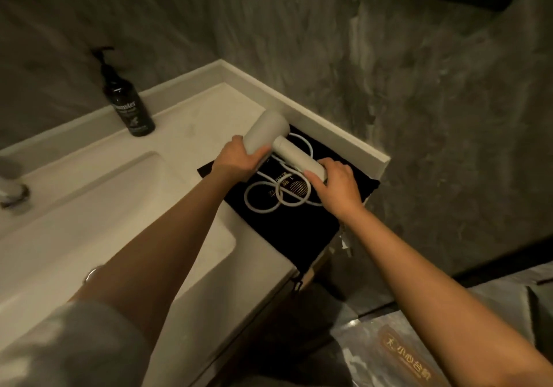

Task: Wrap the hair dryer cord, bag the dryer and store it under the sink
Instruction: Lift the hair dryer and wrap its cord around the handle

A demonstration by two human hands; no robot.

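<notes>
- Head view, hair dryer: white, lifted just above the black bag lying flat on the counter, at 1 o'clock of the basin.
- Left hand: clamped on the dryer's barrel.
- Right hand: closed on the handle's end.
- Cord: loose loops on the bag.
- Step, judged: wrapping not yet begun; next, gather the loops around the handle.
</notes>
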